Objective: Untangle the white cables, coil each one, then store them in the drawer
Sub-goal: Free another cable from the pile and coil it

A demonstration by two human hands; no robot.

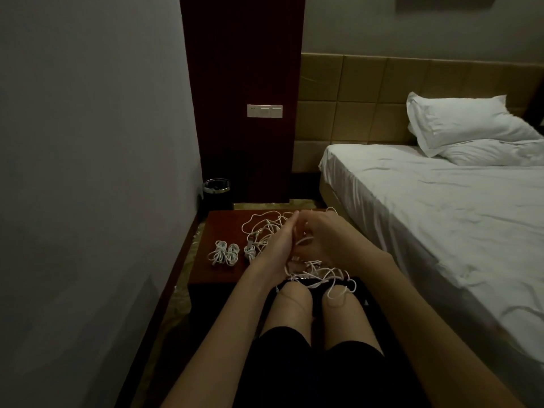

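The tangle of white cables (265, 231) lies across the far and right part of the nightstand top (217, 231), with loose loops spilling over the near edge toward my knees (323, 278). I see no single long axis in it; the mass runs roughly from the far edge toward me, between and under both hands.

Three coiled cables (226, 253) sit finished on the left of the top, close together and just apart from the tangle. By my judgement the task is partway through: coiling has begun, the bulk is still knotted, and nothing is stored yet.

My left hand (279, 242) is raised edge-on over the tangle, fingers extended toward the far side with the tips meeting strands. Whether it pinches a strand there, I cannot tell. My right hand (321, 234) is just beside it, fingers curled round strands of the tangle, with a loop showing at its palm.

The relation that matters: the tangle sits directly below and between the hands, both equally near. The free loops hang on the near side, so drawing a strand out toward me looks the natural course.

The drawer front is in shadow below the top; I cannot make it out. A bed (426, 201) stands to the right and a waste bin (217, 189) beyond the nightstand.
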